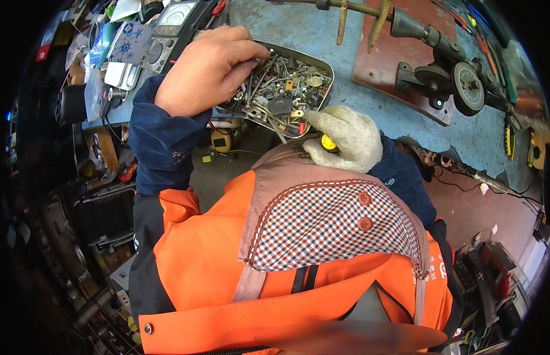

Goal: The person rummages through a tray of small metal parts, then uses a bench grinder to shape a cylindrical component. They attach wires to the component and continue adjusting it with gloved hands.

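A metal tin (329,68) full of mixed screws, bolts and small metal parts (281,89) sits at the near edge of the blue workbench. My bare left hand (213,68) reaches over the tin's left side. Its fingers are bent, with thumb and forefinger close together above the hardware; anything between them is hidden. My right hand (349,136), in a pale grey work glove, is at the tin's near right corner. It is closed around a yellow-ended handle (328,142) with a dark side, and the rest of that tool is out of sight. A small red piece (302,127) lies near the glove.
A hand-cranked metal device with a dial wheel (468,89) stands on a reddish board (369,65) at the right. An analog meter (175,15) and a small patterned box (130,42) crowd the left. Pliers (509,139) lie by the right edge. Cluttered shelves flank me.
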`<control>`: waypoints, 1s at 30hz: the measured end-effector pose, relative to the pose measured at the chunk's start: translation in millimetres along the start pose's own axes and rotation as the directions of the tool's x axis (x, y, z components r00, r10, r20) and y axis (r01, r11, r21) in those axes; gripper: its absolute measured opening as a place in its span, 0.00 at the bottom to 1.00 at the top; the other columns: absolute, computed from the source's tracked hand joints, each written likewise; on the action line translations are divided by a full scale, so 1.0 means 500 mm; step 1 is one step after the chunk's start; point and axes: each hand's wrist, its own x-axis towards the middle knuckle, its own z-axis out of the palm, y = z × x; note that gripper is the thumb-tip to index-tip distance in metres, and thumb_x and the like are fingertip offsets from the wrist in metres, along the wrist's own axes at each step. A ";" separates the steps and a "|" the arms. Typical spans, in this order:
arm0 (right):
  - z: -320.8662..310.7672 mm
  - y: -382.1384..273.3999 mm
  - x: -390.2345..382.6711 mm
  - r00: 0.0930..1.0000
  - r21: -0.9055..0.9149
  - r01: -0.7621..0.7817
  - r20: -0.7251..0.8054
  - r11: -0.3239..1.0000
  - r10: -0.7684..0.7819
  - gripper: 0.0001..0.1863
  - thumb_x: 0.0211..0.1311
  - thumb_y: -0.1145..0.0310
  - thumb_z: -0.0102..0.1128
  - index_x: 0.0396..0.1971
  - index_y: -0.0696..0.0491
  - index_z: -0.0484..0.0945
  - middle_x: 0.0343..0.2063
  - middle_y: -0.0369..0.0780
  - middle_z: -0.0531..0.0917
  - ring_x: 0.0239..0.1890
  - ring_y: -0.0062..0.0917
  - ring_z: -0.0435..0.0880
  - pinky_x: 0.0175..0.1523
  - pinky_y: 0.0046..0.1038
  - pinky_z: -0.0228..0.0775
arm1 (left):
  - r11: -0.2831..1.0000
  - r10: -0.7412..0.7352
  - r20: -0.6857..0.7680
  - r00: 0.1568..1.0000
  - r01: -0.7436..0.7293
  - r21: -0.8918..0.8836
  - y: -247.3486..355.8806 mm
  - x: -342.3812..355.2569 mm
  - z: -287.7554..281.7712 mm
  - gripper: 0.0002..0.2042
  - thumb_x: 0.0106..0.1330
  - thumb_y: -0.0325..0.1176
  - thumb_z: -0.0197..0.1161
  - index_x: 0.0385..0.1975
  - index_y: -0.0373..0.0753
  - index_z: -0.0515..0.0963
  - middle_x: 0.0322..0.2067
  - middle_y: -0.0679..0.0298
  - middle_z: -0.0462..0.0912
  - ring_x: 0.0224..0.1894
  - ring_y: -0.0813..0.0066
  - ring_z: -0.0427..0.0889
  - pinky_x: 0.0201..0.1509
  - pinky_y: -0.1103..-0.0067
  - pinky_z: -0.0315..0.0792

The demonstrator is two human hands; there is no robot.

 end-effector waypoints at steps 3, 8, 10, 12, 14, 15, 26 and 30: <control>0.005 0.003 -0.003 1.000 -0.007 0.012 -0.027 1.000 -0.012 0.32 0.58 0.59 0.81 0.59 0.59 0.83 0.41 0.49 0.87 0.40 0.44 0.89 0.42 0.40 0.83 | 0.999 -0.032 0.024 0.999 0.032 -0.019 0.005 -0.001 -0.002 0.11 0.67 0.22 0.68 0.48 0.35 0.85 0.37 0.56 0.82 0.44 0.51 0.82 0.50 0.64 0.77; 0.003 -0.003 0.000 0.999 0.000 0.015 -0.046 1.000 -0.015 0.32 0.57 0.60 0.81 0.58 0.59 0.83 0.41 0.49 0.87 0.40 0.43 0.89 0.42 0.40 0.83 | 1.000 -0.027 0.023 0.999 0.027 0.003 0.005 0.007 0.004 0.09 0.66 0.26 0.69 0.45 0.37 0.86 0.36 0.55 0.83 0.44 0.50 0.84 0.49 0.62 0.78; 0.006 0.001 -0.002 0.999 0.004 0.017 -0.049 1.000 -0.017 0.32 0.57 0.60 0.82 0.58 0.59 0.83 0.41 0.49 0.87 0.40 0.43 0.89 0.42 0.40 0.83 | 1.000 -0.022 0.028 0.999 0.022 0.010 0.008 0.012 0.008 0.08 0.66 0.28 0.69 0.43 0.38 0.87 0.36 0.56 0.83 0.44 0.49 0.84 0.48 0.60 0.79; 0.007 0.002 -0.003 0.998 0.009 0.029 -0.063 1.000 -0.028 0.31 0.57 0.61 0.82 0.58 0.59 0.83 0.40 0.49 0.87 0.39 0.43 0.89 0.42 0.40 0.83 | 1.000 -0.014 0.035 0.999 0.014 0.012 0.015 0.019 0.011 0.08 0.66 0.28 0.69 0.43 0.38 0.87 0.36 0.56 0.83 0.43 0.49 0.84 0.48 0.60 0.79; 0.006 0.001 -0.003 0.998 0.006 0.027 -0.063 1.000 -0.027 0.31 0.57 0.61 0.82 0.58 0.59 0.83 0.40 0.49 0.87 0.39 0.43 0.89 0.42 0.39 0.83 | 0.998 0.003 0.064 0.998 -0.007 0.058 0.026 0.027 0.012 0.10 0.65 0.28 0.69 0.45 0.40 0.87 0.39 0.58 0.83 0.45 0.50 0.83 0.50 0.61 0.78; 0.004 -0.001 -0.002 0.998 -0.001 0.021 -0.053 1.000 -0.021 0.31 0.57 0.61 0.82 0.58 0.59 0.83 0.40 0.49 0.87 0.39 0.43 0.89 0.42 0.39 0.82 | 0.997 0.009 0.076 0.997 -0.015 0.080 0.031 0.030 0.015 0.11 0.64 0.27 0.69 0.46 0.41 0.87 0.40 0.59 0.84 0.46 0.51 0.83 0.51 0.61 0.78; 0.002 -0.010 -0.001 1.000 -0.016 -0.018 -0.023 1.000 0.018 0.30 0.59 0.60 0.80 0.59 0.57 0.84 0.40 0.48 0.88 0.40 0.43 0.89 0.43 0.39 0.82 | 0.967 0.010 0.292 0.956 -0.084 0.241 0.065 0.054 0.060 0.19 0.57 0.21 0.65 0.50 0.39 0.86 0.53 0.67 0.85 0.59 0.60 0.77 0.63 0.65 0.68; 0.000 -0.011 0.000 1.000 -0.023 -0.013 0.004 1.000 0.013 0.30 0.60 0.59 0.79 0.59 0.57 0.84 0.40 0.48 0.88 0.39 0.43 0.89 0.42 0.40 0.82 | 0.988 0.109 0.174 0.979 -0.127 0.092 0.026 0.026 0.044 0.18 0.56 0.22 0.68 0.49 0.39 0.86 0.52 0.64 0.85 0.57 0.57 0.79 0.62 0.63 0.68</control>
